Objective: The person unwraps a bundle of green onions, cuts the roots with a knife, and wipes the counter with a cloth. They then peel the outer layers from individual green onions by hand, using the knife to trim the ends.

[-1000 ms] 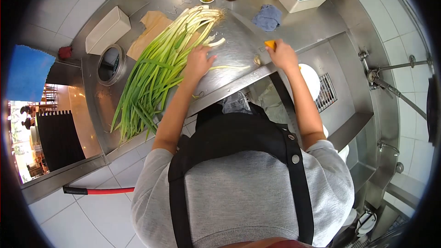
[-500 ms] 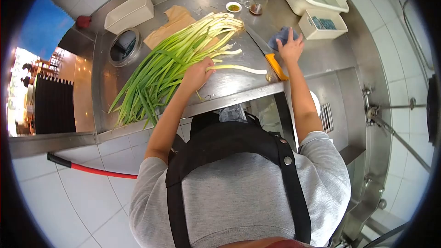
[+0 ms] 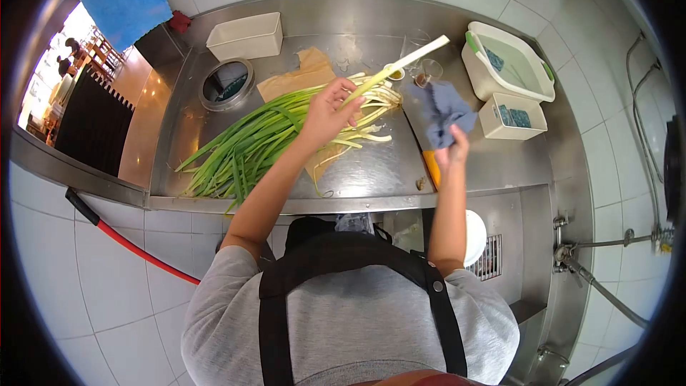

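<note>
At the steel counter [image 3: 371, 168], the person stands square to a long bundle of green onions [image 3: 257, 139] laid diagonally, white ends toward the far right. The left hand [image 3: 330, 111] is raised above the bundle, fingers closed in a pinch on the lower part of a single stalk [image 3: 412, 56]. That stalk is clear of the pile and slants up and right, its pale end over the small dish [image 3: 395, 73] and the glass [image 3: 429, 71]. The right hand [image 3: 451, 151] has its fingertips gathered on the lower edge of a blue-grey cloth [image 3: 441, 111], which is bunched and lifted off the surface. Just beside that hand lies a knife, of which only the orange handle [image 3: 431, 170] shows plainly; the blade is largely hidden by the cloth.

Judgement: the step in hand is a wipe-down paired with picking one stalk out of the bundle. Neither hand is on the knife.

The next move calls for care on two counts. The cloth sits directly above the blade, so the right hand should keep to the handle end. The raised stalk should come down on bare counter between bundle and knife, apart from the glassware.

Also noted: brown paper [image 3: 296, 78] under the white ends, a round opening [image 3: 227, 83] in the counter, and a white tub [image 3: 504, 64] at far right.
</note>
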Demonstrator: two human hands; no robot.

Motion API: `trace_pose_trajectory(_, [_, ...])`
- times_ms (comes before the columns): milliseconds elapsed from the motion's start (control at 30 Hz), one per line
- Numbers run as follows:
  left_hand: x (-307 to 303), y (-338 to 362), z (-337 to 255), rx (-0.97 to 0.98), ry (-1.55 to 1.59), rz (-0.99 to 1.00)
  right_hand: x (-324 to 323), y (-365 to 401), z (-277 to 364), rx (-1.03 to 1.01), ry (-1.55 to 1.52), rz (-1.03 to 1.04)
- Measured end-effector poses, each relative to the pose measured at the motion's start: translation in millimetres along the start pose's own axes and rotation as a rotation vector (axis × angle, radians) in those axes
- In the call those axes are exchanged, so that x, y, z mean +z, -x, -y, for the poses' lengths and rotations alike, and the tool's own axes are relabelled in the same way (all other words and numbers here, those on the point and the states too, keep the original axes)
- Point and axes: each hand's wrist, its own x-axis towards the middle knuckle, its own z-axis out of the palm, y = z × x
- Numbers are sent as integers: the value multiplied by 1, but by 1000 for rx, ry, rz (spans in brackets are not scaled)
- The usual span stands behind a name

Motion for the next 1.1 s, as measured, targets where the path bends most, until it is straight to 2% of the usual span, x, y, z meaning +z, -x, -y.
trace_pose_trajectory(100, [27,1,7,-56,-32,200,54,28,-39,125,-98,229])
trace_pose_trajectory(133, [29,-1,15,-59,-31,218,77,37,-46,139,-35,250])
trace_pose_trajectory(167, [29,-3,27,202,-241,183,82,35,-67,141,-183,151])
trace_pose_trajectory(200, [28,-5,32,470,-447,141,88,33,-68,125,-186,142])
trace_pose_trajectory(233, [29,2,14,378,-556,153,96,30,-64,163,-159,49])
trace_pose_trajectory(267, [29,6,13,382,-553,167,103,30,-61,203,-131,-43])
trace_pose_trajectory(333, [28,12,11,272,-683,183,108,33,-56,155,-111,-91])
trace_pose_trajectory(467, [29,28,5,331,-512,183,90,21,-52,154,-95,-167])
trace_pose_trajectory(533, [12,35,7,113,-551,134,90,14,-28,230,-199,-280])
trace_pose_trajectory(567, [3,41,10,110,-551,131,75,6,-21,202,-172,-197])
trace_pose_trajectory(600, [-7,47,14,28,-490,159,63,-4,-15,173,-146,-113])
trace_pose_trajectory(633, [-13,51,15,-59,-430,188,63,-8,-14,180,-147,-118])
trace_pose_trajectory(700, [-18,54,9,-36,-384,172,62,-11,-10,61,-63,-135])
trace_pose_trajectory(733, [-21,55,3,-3,-336,151,56,-16,-2,65,-63,-139])
trace_pose_trajectory(800, [-36,58,-11,-15,-384,103,42,-30,18,-60,-210,-320])
trace_pose_trajectory(867, [-44,56,-13,-19,-436,49,33,-34,24,-120,-227,-272])
trace_pose_trajectory(1000, [-47,50,0,-23,-277,-74,45,-20,4,-264,-172,-249])
trace_pose_trajectory(1067, [-54,47,5,24,-224,-134,7,-26,18,-330,-196,-473])
trace_pose_trajectory(1100, [-71,49,7,-19,-192,-171,-8,-23,35,-372,-193,-479])
